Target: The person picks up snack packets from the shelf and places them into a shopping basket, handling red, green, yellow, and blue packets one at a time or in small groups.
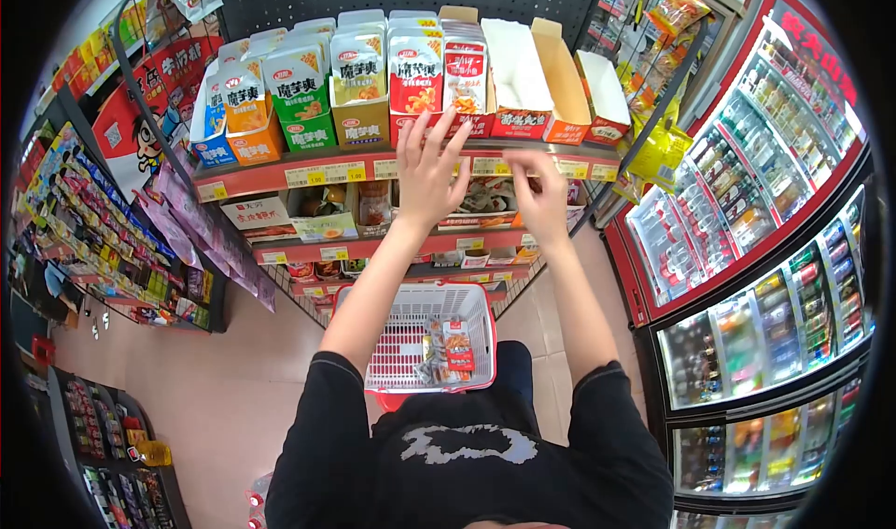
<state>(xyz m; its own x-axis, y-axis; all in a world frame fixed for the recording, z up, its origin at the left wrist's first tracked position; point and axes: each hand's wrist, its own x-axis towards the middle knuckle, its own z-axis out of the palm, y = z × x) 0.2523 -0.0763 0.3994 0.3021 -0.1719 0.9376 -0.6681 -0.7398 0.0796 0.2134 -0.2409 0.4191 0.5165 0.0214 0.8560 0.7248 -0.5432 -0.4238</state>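
My left hand [431, 167], fingers spread and holding nothing, is at the top shelf's front edge, its fingertips over the boxes of red packets [416, 71] and white-and-red packets [465, 73]. To its right, my right hand [539, 191] is bent at the fingers, in front of the price-label strip; whether it holds anything is hidden. Green packets [297, 85], orange packets [245, 99] and blue packets [213, 113] stand in boxes at the left. Below my arms is a white basket [383, 372] with a red rim, holding several small packets [450, 350].
Opened boxes [560, 71] stand at the shelf's right end. Lower shelves [359, 246] hold more boxed snacks. Yellow bags [659, 155] hang at the right, near glass-door drink coolers [761, 342]. Snack racks [103, 239] line the left side.
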